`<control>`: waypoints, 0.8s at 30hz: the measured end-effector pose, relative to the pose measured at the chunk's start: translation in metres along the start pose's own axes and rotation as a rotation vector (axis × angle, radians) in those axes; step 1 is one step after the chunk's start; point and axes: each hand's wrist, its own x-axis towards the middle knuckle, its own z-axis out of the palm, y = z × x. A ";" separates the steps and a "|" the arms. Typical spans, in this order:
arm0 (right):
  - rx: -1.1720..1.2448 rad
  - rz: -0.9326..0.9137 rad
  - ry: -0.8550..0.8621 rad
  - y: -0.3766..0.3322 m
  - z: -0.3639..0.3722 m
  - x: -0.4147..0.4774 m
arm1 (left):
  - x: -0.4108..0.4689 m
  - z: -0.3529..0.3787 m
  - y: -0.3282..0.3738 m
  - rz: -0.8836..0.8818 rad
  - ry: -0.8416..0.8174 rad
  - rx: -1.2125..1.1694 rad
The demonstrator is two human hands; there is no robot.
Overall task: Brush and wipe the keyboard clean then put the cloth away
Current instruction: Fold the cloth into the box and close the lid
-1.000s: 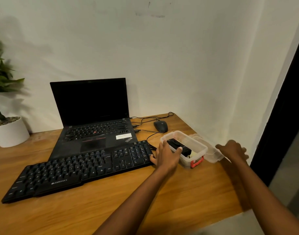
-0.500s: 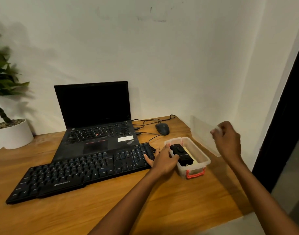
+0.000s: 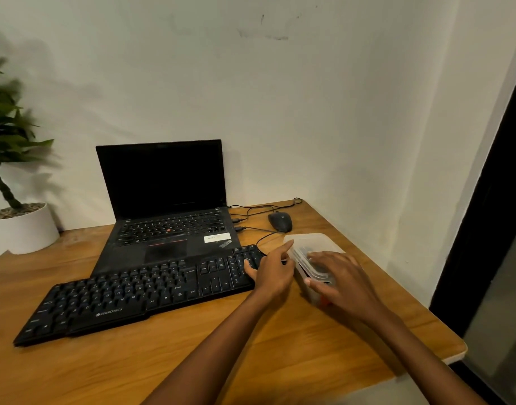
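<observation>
Right end of desk [image 3: 250, 361]: clear plastic box [image 3: 314, 298] just beside the keyboard's right end, near the desk's right edge.
Lid: clear lid [image 3: 312, 243] lies over the top of the box. Can't tell if it's fully seated.
Latch: red clip [image 3: 325, 302] shows on the box's near end, under the right hand.
Right hand [image 3: 344, 285]: palm down, fingers spread flat on the near part of the lid, thumb across the box's near rim. Nothing pinched.
Left hand [image 3: 272, 273]: loose and uncurled between keyboard and box. Index finger is straight, with its tip against the lid's left edge. Thumb lies over the number-pad keys.
Keyboard [image 3: 139, 293]: black, runs at a slant along the front-left of the desk, its right end touching the left hand.
Cloth: can't make it out; box contents are hidden by lid and hands.
Laptop [image 3: 163, 182]: open, screen dark, just behind the keyboard toward the back edge.
Mouse [image 3: 280, 222]: black, wired, near the back right corner behind the box.
Pot [image 3: 26, 229]: white, holding a green plant [image 3: 5, 127], at the back left corner.
</observation>
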 end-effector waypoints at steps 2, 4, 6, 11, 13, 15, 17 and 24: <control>0.043 0.021 -0.048 -0.002 -0.005 0.000 | 0.003 0.002 -0.004 0.025 -0.008 -0.038; 0.045 0.022 -0.084 -0.003 -0.007 0.000 | 0.003 0.001 -0.004 0.023 0.002 -0.023; 0.044 0.012 -0.077 -0.002 -0.005 -0.001 | 0.001 0.001 -0.002 0.014 0.012 0.015; 0.046 -0.003 -0.119 -0.005 -0.006 -0.001 | -0.002 0.000 0.000 0.008 0.021 0.071; 0.062 -0.011 -0.122 -0.005 -0.006 -0.002 | -0.003 0.000 0.000 0.009 0.024 0.078; 0.099 0.000 -0.106 -0.003 -0.005 -0.004 | -0.005 0.000 0.001 0.017 0.040 0.108; 0.118 0.011 -0.111 -0.002 -0.006 -0.006 | -0.009 0.000 0.004 0.027 0.051 0.166; 0.496 0.226 0.066 -0.008 -0.024 -0.005 | -0.013 -0.004 0.012 0.224 0.074 0.410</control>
